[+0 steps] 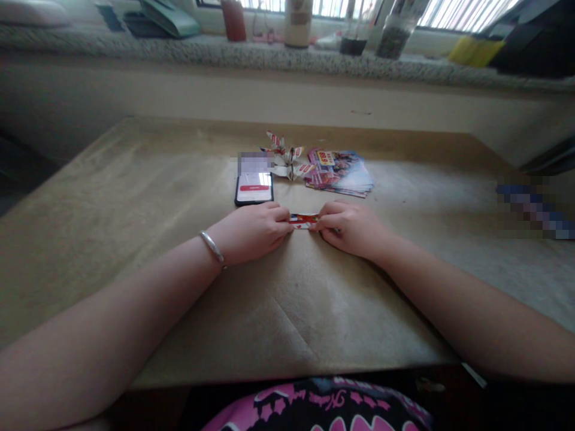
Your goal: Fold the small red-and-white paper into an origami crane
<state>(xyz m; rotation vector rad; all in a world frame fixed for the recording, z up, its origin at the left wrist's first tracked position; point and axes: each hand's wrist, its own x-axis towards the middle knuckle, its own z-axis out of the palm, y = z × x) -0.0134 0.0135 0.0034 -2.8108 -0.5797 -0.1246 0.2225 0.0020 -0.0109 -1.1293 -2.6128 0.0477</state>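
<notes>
A small folded strip of printed paper [303, 221], red and white with some dark patches, lies low over the table between my hands. My left hand [260, 227], with a silver bangle at the wrist, pinches its left end. At the right end, the fingers of my right hand [348, 227] are closed on the same paper. Both ends are covered by my fingers. Just beyond my left hand lies a phone [254, 187] with a lit screen. Beside it stands a pointed folded-paper figure [290, 163] in white and red print.
A fanned stack of colourful printed leaflets [341, 173] lies right of the paper figure. The table [224, 335] has a tan cover. Behind it, a speckled stone sill [251, 57] holds bottles, jars and a yellow object [476, 51]. A blurred blue item [534, 209] is at far right.
</notes>
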